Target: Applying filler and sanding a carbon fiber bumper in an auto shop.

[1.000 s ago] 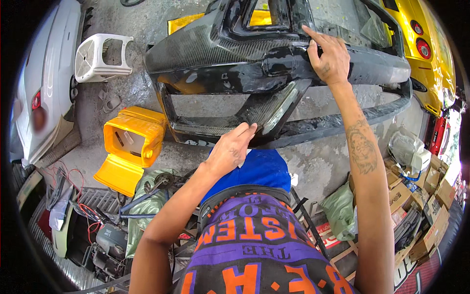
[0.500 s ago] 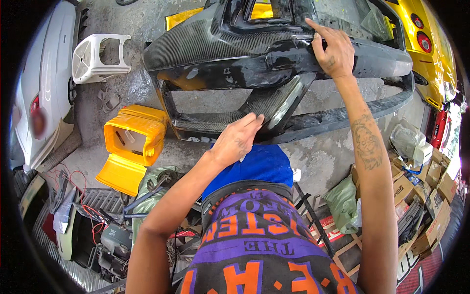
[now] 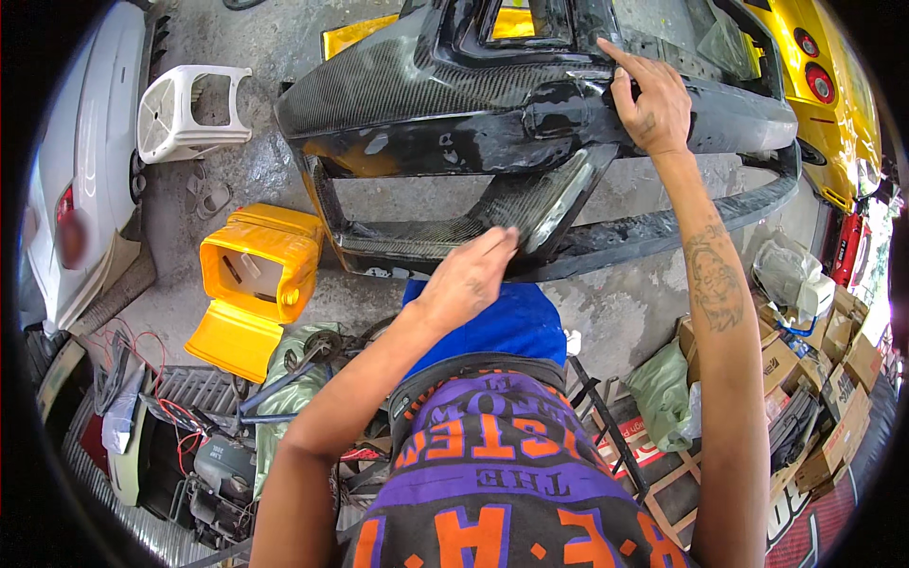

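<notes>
One left hand (image 3: 466, 276), fingers together, hold unclear, one right hand (image 3: 656, 106), fingers spread on one black bumper (image 3: 379, 99)

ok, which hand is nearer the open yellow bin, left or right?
Left. The left hand is just to the right of the yellow bin; the right hand is farther right and farther forward, at the black bumper.

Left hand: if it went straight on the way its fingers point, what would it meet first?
Probably the pale strip on the slanted black strut, just beyond the fingers; depth leaves any present contact unclear.
</notes>
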A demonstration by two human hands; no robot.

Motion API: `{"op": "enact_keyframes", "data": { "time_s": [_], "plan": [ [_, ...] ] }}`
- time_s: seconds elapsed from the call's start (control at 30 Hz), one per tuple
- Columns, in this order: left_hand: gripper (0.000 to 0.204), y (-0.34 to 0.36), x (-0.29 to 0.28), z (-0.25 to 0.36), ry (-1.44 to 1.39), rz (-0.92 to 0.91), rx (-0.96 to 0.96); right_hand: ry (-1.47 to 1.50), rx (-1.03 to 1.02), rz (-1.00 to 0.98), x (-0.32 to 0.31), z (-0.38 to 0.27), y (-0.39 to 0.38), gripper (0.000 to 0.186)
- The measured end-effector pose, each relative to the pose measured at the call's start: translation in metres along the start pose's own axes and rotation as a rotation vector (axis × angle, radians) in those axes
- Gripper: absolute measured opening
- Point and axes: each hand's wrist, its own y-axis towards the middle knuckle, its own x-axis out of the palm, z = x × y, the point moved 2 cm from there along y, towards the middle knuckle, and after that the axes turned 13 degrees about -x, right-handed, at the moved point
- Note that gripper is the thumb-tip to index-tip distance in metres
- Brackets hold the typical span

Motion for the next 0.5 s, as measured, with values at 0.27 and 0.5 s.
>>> {"op": "enact_keyframes", "data": {
  "time_s": [0.27, 0.5],
  "plan": [
    [0.039, 0.004, 0.004, 0.000, 0.015, 0.038, 0.086, 0.023, 0.022, 0.015, -0.001, 0.002, 0.001, 0.038],
    [0.040, 0.009, -0.002, -0.009, -0.051, -0.008, 0.049, 0.026, 0.018, -0.004, -0.001, -0.001, -0.002, 0.039]
  ]
}}
